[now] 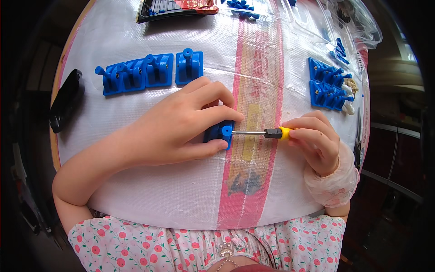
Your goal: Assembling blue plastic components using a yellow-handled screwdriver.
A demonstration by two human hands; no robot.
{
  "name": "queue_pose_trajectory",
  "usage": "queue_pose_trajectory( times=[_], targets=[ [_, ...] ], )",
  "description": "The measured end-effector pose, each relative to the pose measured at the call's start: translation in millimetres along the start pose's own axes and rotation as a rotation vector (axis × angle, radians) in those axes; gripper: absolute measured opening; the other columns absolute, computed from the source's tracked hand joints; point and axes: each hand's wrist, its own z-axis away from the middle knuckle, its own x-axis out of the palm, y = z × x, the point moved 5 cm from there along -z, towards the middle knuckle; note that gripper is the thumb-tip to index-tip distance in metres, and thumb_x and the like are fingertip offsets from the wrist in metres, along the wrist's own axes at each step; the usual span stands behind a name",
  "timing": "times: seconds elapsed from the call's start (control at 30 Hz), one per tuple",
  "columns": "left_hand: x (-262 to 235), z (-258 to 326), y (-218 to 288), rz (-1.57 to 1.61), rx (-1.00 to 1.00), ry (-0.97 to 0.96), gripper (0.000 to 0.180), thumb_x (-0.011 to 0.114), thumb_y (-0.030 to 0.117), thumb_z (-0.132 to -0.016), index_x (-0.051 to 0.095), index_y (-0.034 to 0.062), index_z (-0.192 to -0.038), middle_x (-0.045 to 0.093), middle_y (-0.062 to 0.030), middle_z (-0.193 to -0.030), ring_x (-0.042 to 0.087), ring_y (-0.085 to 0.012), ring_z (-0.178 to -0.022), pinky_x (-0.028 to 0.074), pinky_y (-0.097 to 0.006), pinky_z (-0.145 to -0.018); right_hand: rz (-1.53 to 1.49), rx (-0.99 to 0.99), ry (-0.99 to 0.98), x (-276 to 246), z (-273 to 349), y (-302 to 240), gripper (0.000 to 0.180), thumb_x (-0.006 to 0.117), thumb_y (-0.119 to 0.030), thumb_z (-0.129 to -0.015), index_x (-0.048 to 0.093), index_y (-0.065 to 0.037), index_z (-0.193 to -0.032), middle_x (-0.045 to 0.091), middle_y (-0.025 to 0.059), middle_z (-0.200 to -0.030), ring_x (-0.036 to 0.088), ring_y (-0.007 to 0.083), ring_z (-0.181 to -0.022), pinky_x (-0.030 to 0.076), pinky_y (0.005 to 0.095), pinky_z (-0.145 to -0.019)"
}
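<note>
My left hand (181, 124) grips a small blue plastic part (220, 133) and holds it down on the white woven table cover (136, 181). My right hand (315, 140) holds a screwdriver (267, 133) with a yellow and black handle. Its metal shaft lies level and its tip meets the right face of the blue part. Both hands are at the middle of the table, over a pink stripe (253, 90) in the cover.
A row of blue plastic parts (145, 70) lies at the back left, another cluster of them (330, 84) at the right. A black tray (176, 9) and clear plastic packaging (344, 22) sit at the far edge. A black object (65, 99) rests on the left rim.
</note>
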Motion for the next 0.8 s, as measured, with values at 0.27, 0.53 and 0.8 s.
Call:
queue_pose_trajectory(
  times=[0.27,0.53,0.8],
  targets=[
    [0.2,0.5,-0.1,-0.004,-0.005,-0.005,0.045,0.073,0.013,-0.075,0.063,0.0083,-0.119,0.052,-0.0080,-0.108,0.050,-0.0239,-0.101,0.042,-0.035,-0.089,-0.042,0.036,-0.019,0.9,2.3,1.4,0.024,0.074,-0.003,-0.075,0.064,0.000,-0.096,0.068,0.0140,-0.095,0.060,0.0251,-0.074,0.047,0.0319,-0.063],
    [0.7,0.7,-0.3,-0.012,-0.013,-0.009,0.044,0.073,0.013,-0.075,0.063,0.0082,-0.118,0.052,-0.0078,-0.108,0.050,-0.0240,-0.101,0.041,-0.035,-0.089,0.008,0.005,-0.003,1.1,0.0,-0.5,0.023,0.074,-0.004,-0.076,0.064,0.000,-0.095,0.067,0.0139,-0.095,0.060,0.0254,-0.076,0.048,0.0318,-0.065],
    [0.3,1.1,0.1,0.000,-0.021,-0.011,0.044,0.073,0.013,-0.075,0.063,0.0086,-0.118,0.052,-0.0078,-0.108,0.050,-0.0238,-0.102,0.041,-0.035,-0.090,-0.061,0.070,-0.012,1.1,1.8,-0.3,0.021,0.074,-0.005,-0.077,0.064,0.001,-0.094,0.066,0.0134,-0.092,0.060,0.0249,-0.076,0.048,0.0313,-0.065]
  ],
)
